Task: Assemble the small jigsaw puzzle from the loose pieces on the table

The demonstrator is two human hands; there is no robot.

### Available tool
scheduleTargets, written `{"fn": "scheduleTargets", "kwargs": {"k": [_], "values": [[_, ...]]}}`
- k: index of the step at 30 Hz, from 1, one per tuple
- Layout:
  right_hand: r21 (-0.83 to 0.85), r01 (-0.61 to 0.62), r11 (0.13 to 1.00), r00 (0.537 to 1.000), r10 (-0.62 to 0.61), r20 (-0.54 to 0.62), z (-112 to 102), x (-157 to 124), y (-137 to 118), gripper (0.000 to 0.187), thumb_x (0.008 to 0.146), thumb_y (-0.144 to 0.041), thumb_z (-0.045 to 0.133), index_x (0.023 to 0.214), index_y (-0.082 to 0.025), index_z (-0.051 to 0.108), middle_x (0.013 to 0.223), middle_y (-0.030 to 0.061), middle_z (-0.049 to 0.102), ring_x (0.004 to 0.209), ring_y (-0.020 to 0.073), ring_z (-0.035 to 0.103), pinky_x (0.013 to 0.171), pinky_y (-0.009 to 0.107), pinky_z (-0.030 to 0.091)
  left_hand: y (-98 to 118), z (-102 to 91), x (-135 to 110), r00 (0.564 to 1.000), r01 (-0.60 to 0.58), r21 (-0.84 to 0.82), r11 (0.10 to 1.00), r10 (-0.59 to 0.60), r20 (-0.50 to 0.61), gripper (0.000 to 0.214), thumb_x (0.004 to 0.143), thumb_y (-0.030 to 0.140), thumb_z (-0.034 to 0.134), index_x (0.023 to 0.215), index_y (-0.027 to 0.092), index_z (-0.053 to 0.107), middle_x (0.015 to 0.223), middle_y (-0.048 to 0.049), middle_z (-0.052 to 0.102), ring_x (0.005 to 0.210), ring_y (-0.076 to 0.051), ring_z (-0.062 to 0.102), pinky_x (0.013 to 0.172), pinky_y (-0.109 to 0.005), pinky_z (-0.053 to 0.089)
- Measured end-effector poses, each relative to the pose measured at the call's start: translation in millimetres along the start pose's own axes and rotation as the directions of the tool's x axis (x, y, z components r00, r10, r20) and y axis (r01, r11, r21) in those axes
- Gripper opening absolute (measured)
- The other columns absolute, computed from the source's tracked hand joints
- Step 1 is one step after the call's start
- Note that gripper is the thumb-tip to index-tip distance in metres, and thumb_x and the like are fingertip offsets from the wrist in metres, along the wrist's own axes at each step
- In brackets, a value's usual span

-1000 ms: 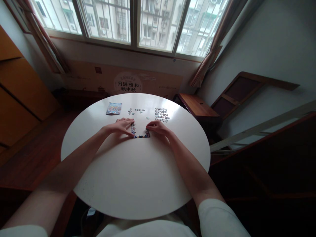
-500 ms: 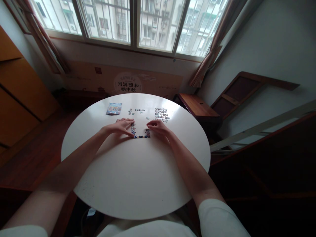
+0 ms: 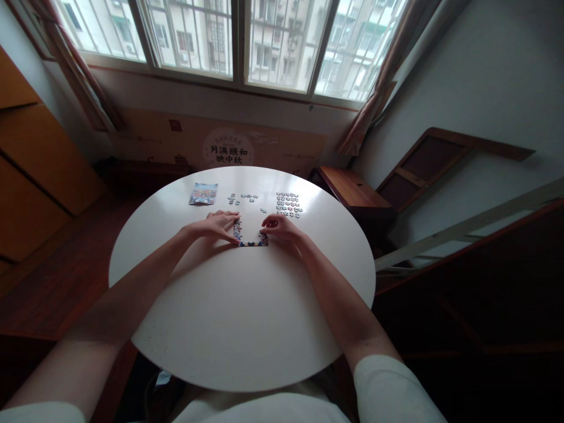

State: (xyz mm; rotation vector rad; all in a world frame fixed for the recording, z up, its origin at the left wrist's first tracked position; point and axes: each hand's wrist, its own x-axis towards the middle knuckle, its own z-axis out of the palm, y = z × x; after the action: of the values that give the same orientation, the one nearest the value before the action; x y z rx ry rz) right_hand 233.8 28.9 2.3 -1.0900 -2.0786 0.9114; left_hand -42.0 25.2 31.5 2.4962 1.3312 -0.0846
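A partly joined jigsaw puzzle (image 3: pixel 252 244) lies on the white table, its pieces forming a left side, a bottom edge and a short right side. My left hand (image 3: pixel 218 225) rests along the left side, thumb and fingers spread apart and touching the border. At the right side, my right hand (image 3: pixel 281 225) has its thumb and fingertips pinched together at the top of the joined pieces. Whatever is between those fingertips is too small to make out. One loose jigsaw piece (image 3: pixel 263 211) lies just beyond, between the two hands.
Rows of loose jigsaw pieces (image 3: pixel 288 204) lie at the back right of the round table (image 3: pixel 229 317). A smaller scattered group of pieces (image 3: pixel 249 197) is at the back middle. Left of these lies a colourful picture packet (image 3: pixel 203 194). A wooden stool (image 3: pixel 352 187) stands behind the table.
My right hand's fingers have curled slightly at the right side of the puzzle. My left hand stays in place.
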Motion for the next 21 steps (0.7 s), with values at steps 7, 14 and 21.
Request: {"fn": "scheduleTargets", "kwargs": {"k": [7, 14, 21], "values": [[-0.026, 0.001, 1.0, 0.975, -0.007, -0.224, -1.4, -0.6, 0.3, 0.017, 0.075, -0.031, 0.059, 0.075, -0.015, 0.066, 0.061, -0.0006, 0.055, 0.056, 0.01, 0.045, 0.054, 0.024, 0.034, -1.9, 0.6, 0.1, 1.0, -0.007, -0.001, 1.0, 0.007, 0.002, 0.112, 0.059, 0.086, 0.052, 0.15, 0.025, 0.029, 0.159, -0.0084, 0.022, 0.143, -0.037, 0.016, 0.113, -0.049, 0.015], [-0.102, -0.017, 0.995, 0.942, -0.019, -0.336, -3.9, -0.5, 5.8, 0.025, 0.079, -0.034, 0.054, 0.064, -0.016, 0.063, 0.051, -0.003, 0.047, 0.05, 0.0101, 0.04, 0.053, 0.025, 0.031, 3.1, -3.3, -3.8, 1.0, -0.001, -0.01, 1.0, 0.001, 0.017, 0.111, 0.06, 0.085, 0.052, 0.15, 0.025, 0.029, 0.159, -0.0076, 0.02, 0.143, -0.037, 0.016, 0.113, -0.05, 0.015], [-0.164, -0.053, 0.985, 0.961, 0.006, -0.277, -2.7, -1.2, 3.8, 0.034, 0.083, -0.034, 0.052, 0.055, -0.016, 0.06, 0.052, 0.0001, 0.054, 0.054, 0.0118, 0.048, 0.059, 0.025, 0.035, 5.4, -4.5, -4.7, 1.0, 0.01, -0.006, 1.0, -0.01, 0.019, 0.109, 0.061, 0.084, 0.053, 0.15, 0.026, 0.03, 0.159, -0.0078, 0.021, 0.143, -0.037, 0.016, 0.113, -0.049, 0.014]]}}
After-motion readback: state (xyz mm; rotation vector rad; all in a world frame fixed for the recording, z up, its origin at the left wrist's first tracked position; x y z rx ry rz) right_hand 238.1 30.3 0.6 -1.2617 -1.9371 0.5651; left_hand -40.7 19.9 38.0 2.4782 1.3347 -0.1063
